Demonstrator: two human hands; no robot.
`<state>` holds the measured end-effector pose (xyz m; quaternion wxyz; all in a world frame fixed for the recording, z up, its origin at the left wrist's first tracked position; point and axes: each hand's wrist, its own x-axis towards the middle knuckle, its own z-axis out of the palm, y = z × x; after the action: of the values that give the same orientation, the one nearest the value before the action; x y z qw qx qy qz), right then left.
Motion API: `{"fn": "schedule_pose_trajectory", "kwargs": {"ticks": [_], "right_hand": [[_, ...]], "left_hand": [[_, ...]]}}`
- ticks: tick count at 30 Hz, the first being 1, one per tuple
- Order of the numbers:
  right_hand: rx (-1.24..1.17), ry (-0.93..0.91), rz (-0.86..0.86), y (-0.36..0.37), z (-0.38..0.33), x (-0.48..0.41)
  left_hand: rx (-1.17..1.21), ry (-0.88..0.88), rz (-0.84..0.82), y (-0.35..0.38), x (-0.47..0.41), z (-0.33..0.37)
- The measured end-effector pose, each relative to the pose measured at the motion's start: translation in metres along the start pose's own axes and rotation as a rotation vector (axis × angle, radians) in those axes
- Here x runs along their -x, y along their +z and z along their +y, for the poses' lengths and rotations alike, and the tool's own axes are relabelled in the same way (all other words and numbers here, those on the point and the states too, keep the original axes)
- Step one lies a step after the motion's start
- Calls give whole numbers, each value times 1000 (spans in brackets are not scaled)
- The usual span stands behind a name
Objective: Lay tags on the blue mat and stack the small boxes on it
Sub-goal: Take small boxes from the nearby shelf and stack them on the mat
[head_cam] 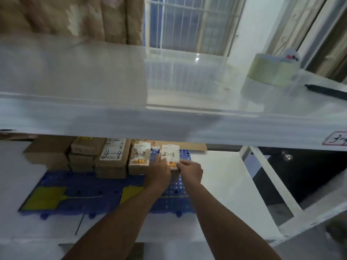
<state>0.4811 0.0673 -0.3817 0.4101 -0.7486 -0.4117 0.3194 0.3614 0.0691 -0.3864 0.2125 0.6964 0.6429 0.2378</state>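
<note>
1. Head view looks under a white bench [112, 81] at a blue mat [84, 184] lying on a pale surface below it.
2. At the box marked 2-3 [170, 154], the left hand [158, 172] grips the left edge; its fingers seem curled against that side, though blur softens them.
3. Opposite, the right hand [190, 170] pinches the box's lower right corner, fingers clamped on it.
4. That box stands upright at the mat's rear right, just beside the box marked 4-3 [139, 154].
5. Further left along the back edge are the box marked 4-4 [112, 153] and stacked brown boxes [82, 156].
6. Flat on the mat's front lie the left yellow tag [45, 197] and the second yellow tag [130, 193], which is partly behind the left forearm.
7. On the bench top at right rests a roll of tape [270, 72].
</note>
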Motion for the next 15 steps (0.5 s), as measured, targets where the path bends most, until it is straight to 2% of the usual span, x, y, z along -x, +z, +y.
{"fn": "schedule_pose_trajectory", "kwargs": {"ticks": [8, 15], "right_hand": [[-1, -15, -86, 16, 26, -15], [30, -92, -97, 31, 19, -17]], "left_hand": [[-224, 8, -65, 27, 4, -17], [-305, 176, -21, 26, -3, -21]]}}
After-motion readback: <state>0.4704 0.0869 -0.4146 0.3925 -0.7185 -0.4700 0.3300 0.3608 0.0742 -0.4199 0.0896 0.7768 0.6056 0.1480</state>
